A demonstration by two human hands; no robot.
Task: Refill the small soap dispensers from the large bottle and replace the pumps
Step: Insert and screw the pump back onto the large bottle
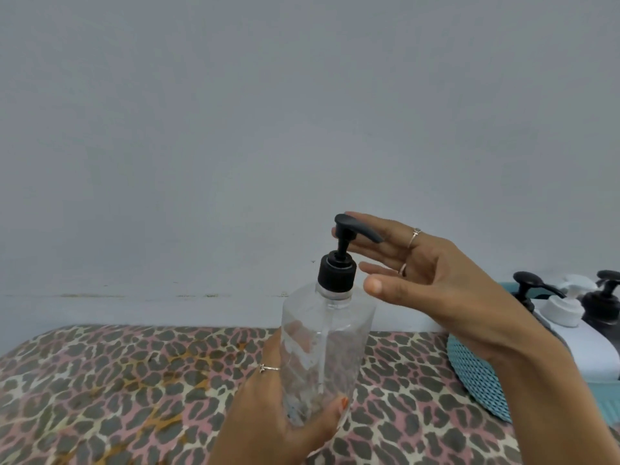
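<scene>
Dispenser (327, 350) in left-hand (285, 417) grip (upright)

Leopard-print cloth (117, 380) — teal mesh basket (476, 380) — grey wall (268, 112).

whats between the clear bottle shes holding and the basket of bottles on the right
Only the open right hand, reaching in beside the black pump of the clear bottle; below it is bare leopard-print cloth up to the blue basket, in the head view.

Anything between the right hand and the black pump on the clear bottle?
Nothing visible. The right hand is open beside the black pump, fingers behind its spout. The left hand grips the clear bottle lower down.
</scene>
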